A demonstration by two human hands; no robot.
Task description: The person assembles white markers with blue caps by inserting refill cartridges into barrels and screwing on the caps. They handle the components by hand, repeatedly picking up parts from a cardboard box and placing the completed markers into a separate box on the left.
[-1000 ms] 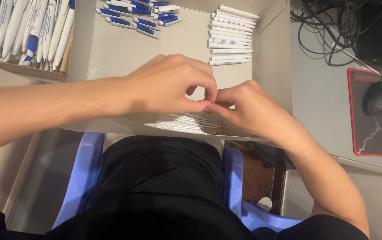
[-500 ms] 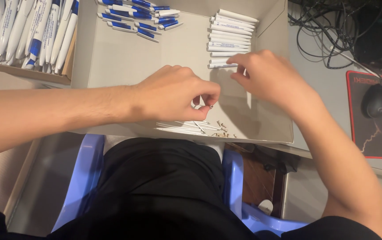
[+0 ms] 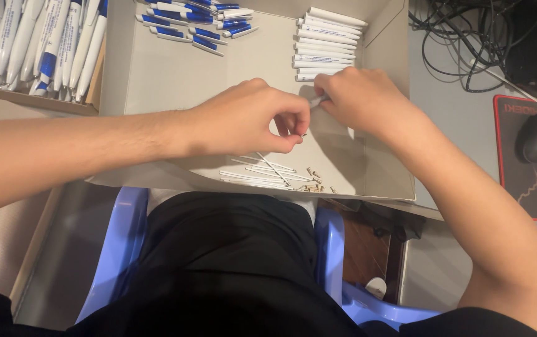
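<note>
A small dark part, too tiny to be told, is pinched between the curled fingertips of the left hand (image 3: 250, 118). A white pen barrel (image 3: 317, 100) is gripped in the closed right hand (image 3: 359, 100), just below a stack of white barrels (image 3: 325, 43). Both hands are held over a shallow cardboard box (image 3: 156, 75). Thin white refills (image 3: 259, 175) and small springs (image 3: 312, 184) lie near its front wall. Blue-and-white pen parts (image 3: 200, 19) are laid at the back. Finished pens (image 3: 37, 43) are piled in a second box at the left.
</note>
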